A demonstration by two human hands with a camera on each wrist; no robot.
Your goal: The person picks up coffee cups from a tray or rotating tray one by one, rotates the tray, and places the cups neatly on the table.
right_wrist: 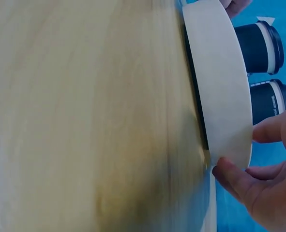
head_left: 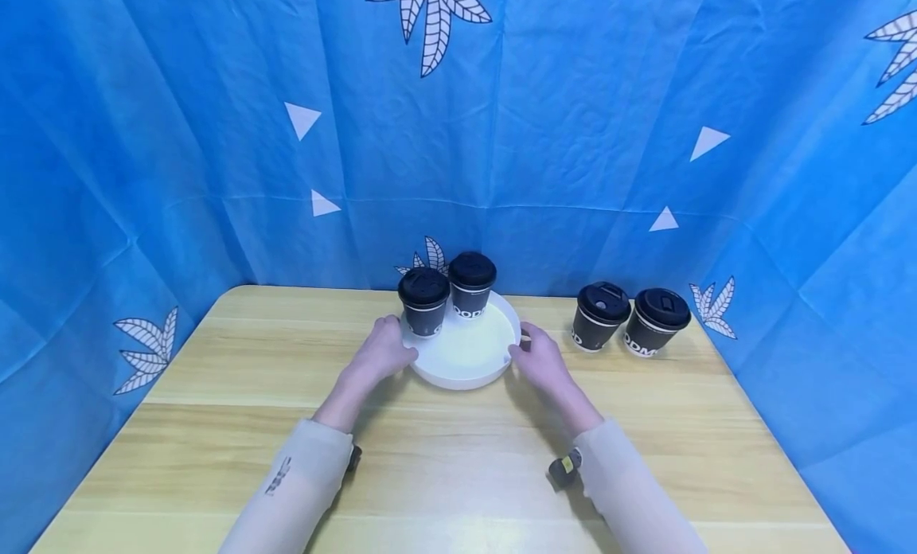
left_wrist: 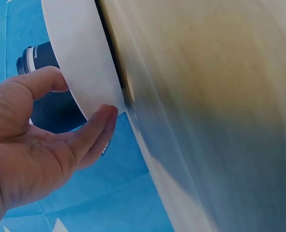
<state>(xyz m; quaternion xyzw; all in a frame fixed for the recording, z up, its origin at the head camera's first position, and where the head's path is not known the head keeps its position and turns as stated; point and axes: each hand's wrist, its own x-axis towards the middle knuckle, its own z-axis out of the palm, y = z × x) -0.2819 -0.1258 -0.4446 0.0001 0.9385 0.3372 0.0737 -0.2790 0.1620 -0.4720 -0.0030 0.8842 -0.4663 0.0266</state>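
A round white tray (head_left: 476, 351) with a raised rim sits near the far edge of the table. On its left and back part stand two dark paper cups with black lids, the left cup (head_left: 424, 303) slightly nearer than the other cup (head_left: 471, 287). My left hand (head_left: 382, 349) pinches the tray's left side; in the left wrist view the thumb is at the upper rim and the fingertips lie low on the wall. Opposite, my right hand (head_left: 539, 355) holds the right side, its thumb at the rim and fingers at the lower edge (right_wrist: 225, 169).
Right of the tray, two more lidded dark cups stand close together, one cup (head_left: 600, 317) beside the other cup (head_left: 655, 321). The light wooden table (head_left: 458, 458) ends at a blue patterned cloth (head_left: 430, 156) behind and at both sides.
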